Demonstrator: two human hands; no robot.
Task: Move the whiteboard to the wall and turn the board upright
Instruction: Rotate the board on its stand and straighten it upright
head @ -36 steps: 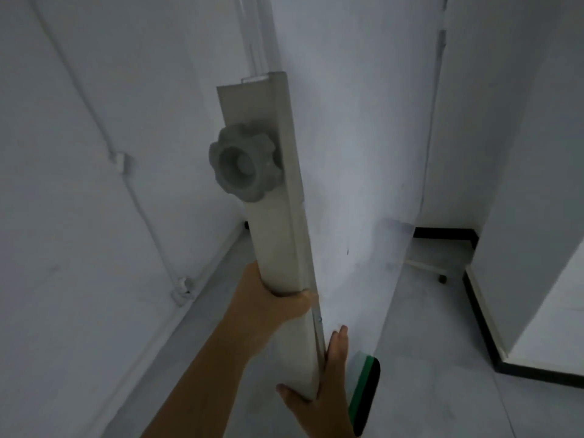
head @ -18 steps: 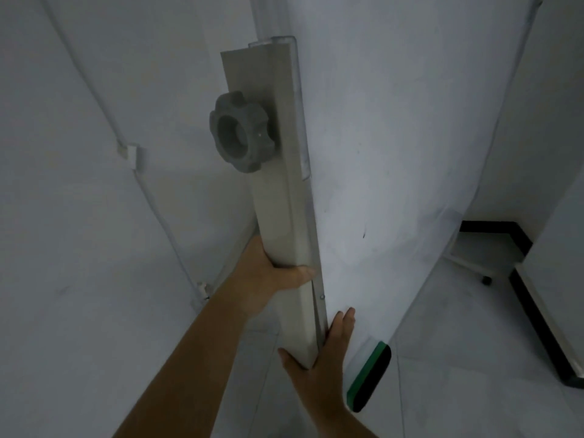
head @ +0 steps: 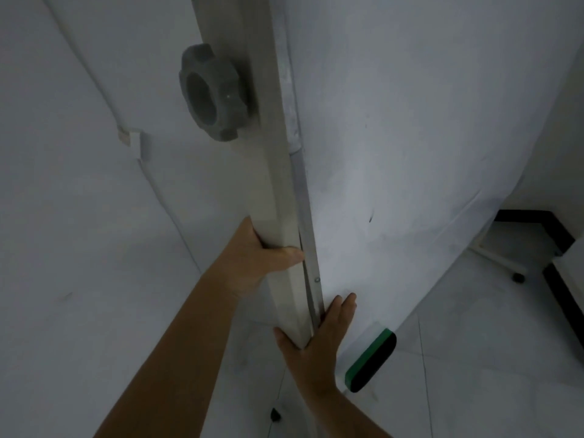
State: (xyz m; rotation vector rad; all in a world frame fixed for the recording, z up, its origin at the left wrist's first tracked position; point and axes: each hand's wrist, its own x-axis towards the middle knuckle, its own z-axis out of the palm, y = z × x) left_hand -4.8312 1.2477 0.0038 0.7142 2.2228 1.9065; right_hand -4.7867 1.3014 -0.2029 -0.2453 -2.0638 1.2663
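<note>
From the head camera, the person stands at one side of the whiteboard [head: 410, 147]. The big white board fills the right side of the picture. Its grey side post [head: 271, 172] runs from the top of the picture down the middle. A round grey knob [head: 211, 96] sticks out of the post near its top.

The left hand [head: 262, 257] is wrapped around the post about halfway down, thumb across the front. The right hand [head: 319, 336] is lower, cupped on the post's near edge with its fingers [head: 344, 306] flat on the board face. So both hands are closed on the board's side, a little apart, one above the other.

The wall [head: 79, 216] is on the left, just beside the post. A thin cable [head: 158, 184] runs down it, held by a small white clip [head: 132, 142]. A green and black eraser [head: 371, 360] sits at the board's bottom edge, near the right hand.

I think the moving step is almost done, since the post is near the wall. The board face looks tilted, so turning it upright seems to be the step left. That may call for loosening the knob, then swinging the face straight.

There is little room on the wall side. The floor [head: 474, 358] on the right is open, with one leg and wheel [head: 518, 276] of the stand far out there. The eraser could slip off when the board turns.
</note>
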